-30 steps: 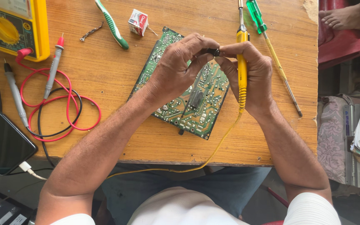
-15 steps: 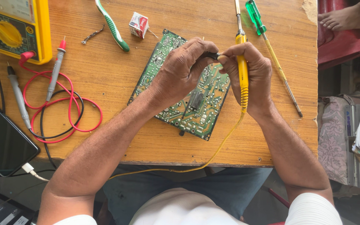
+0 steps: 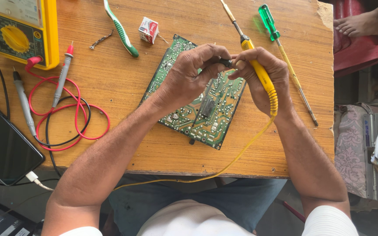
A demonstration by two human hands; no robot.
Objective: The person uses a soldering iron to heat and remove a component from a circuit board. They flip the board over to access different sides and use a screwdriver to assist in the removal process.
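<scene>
Above the green circuit board (image 3: pixel 206 109), both hands meeting at the fingertips. Left hand (image 3: pixel 188 74) curled, fingers pinching a small dark part (image 3: pixel 226 63), too small to tell what kind. Right hand (image 3: pixel 263 78) clenched around the yellow handle of a soldering iron (image 3: pixel 259 72), its fingertips also touching the small dark part, metal tip pointing away toward the far table edge. Yellow cord (image 3: pixel 224 168) trailing from the handle over the near edge of the wooden table (image 3: pixel 132 144) and down toward the lap.

Circuit board lying flat and skewed at the table's middle, solder side up, partly hidden under both hands. Just right of the right hand, a green-handled screwdriver (image 3: pixel 283 52) lying diagonally. Beyond the board, a small red and white box (image 3: pixel 148 29) and a green and white toothbrush (image 3: pixel 120 29), with a small bent metal bit (image 3: pixel 100 39) beside it. At the far left corner, a yellow meter (image 3: pixel 20 32), 2 probes (image 3: pixel 62 78) and looped red and black leads (image 3: pixel 66 118) spread on the table. Black phone (image 3: pixel 3 140) at the left edge, white plug in its lower end. Bare foot (image 3: pixel 357 24) on a red seat at upper right, another person's.
</scene>
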